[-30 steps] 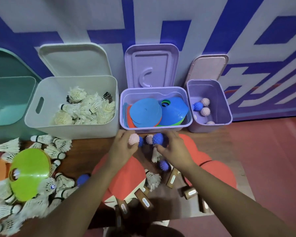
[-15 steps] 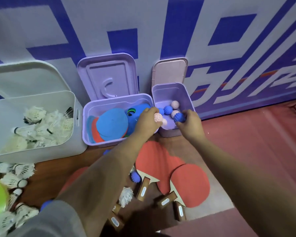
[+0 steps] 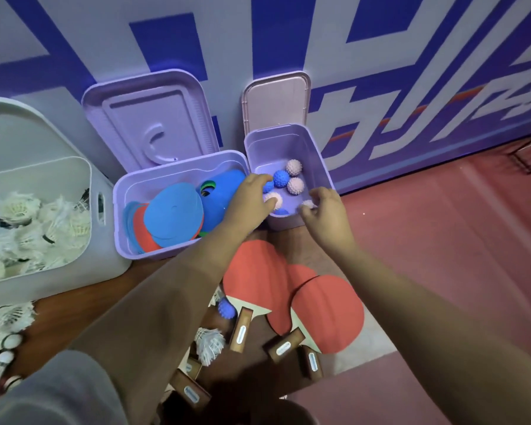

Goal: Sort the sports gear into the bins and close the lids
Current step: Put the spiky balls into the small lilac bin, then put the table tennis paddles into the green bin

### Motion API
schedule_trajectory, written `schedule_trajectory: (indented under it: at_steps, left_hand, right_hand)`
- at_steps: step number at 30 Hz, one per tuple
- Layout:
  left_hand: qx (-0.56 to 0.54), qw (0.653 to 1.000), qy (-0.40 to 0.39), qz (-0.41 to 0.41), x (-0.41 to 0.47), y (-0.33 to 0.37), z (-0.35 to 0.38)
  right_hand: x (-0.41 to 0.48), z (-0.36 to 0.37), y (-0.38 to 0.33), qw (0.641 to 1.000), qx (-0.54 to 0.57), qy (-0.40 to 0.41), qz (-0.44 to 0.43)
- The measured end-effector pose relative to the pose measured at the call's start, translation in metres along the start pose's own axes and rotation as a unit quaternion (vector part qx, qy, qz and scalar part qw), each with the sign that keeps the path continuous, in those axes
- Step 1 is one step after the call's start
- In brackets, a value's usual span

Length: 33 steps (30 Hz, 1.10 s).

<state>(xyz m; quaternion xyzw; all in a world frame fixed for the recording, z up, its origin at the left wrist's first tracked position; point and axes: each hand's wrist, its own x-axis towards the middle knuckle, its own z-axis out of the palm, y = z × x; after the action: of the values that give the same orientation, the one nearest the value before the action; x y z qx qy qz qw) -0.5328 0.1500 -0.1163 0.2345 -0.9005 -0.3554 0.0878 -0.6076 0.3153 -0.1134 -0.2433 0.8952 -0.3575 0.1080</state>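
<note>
Both my hands are over the small purple bin (image 3: pixel 323 162). My left hand (image 3: pixel 249 200) holds a pink spiky ball (image 3: pixel 273 200) at its fingertips, with a blue ball (image 3: pixel 268 186) just beyond them. Between the thumb and fingers of my right hand (image 3: pixel 327 210) sits another pink spiky ball (image 3: pixel 307 204). Lying in the bin are a blue ball (image 3: pixel 281 178) and two pink ones (image 3: pixel 294 167). On the table below, a blue spiky ball (image 3: pixel 226 309) sits beside several red paddles (image 3: pixel 328 311).
The middle purple bin (image 3: pixel 120 216) holds flat blue and red discs (image 3: pixel 175 210). Shuttlecocks (image 3: pixel 28 228) fill the white bin (image 3: pixel 108 265). The purple lid (image 3: pixel 151 118) and the pink lid (image 3: pixel 276 99) lean on the wall. Loose shuttlecocks (image 3: pixel 209 345) lie on the table.
Both hands carried spiky balls from the table up and right, to the small purple bin. The blue ball has left my right hand, and more balls lie in the bin.
</note>
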Motion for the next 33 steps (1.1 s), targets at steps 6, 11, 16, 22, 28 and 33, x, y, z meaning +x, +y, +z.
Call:
schedule_trajectory:
  at_steps: [6,11,16,22,28,33]
  left_hand:
    - [-0.028,0.998,-0.039,-0.035,-0.09,0.012,0.016]
    - [-0.018,0.98,-0.15,-0.127,-0.146,0.014,0.052]
    - [0.036,0.96,-0.226,-0.161,-0.17,0.016,0.088]
    - [0.117,0.958,-0.215,-0.151,-0.179,0.012,0.114]
    - [-0.023,0.958,-0.197,-0.207,-0.186,0.008,0.115]
    - [-0.292,0.897,-0.127,-0.306,-0.195,0.001,0.084]
  right_hand:
    - [-0.094,-0.013,0.025,0.996,0.002,-0.036,0.077]
    - [-0.147,-0.008,0.061,0.98,-0.046,-0.094,0.168]
    - [-0.179,0.001,0.094,0.953,-0.091,-0.063,0.282]
    - [-0.201,0.02,0.129,0.882,0.129,-0.082,0.446]
    - [-0.21,0.013,0.11,0.869,0.28,0.047,0.405]
    - [-0.21,-0.012,0.083,0.849,0.386,0.031,0.359]
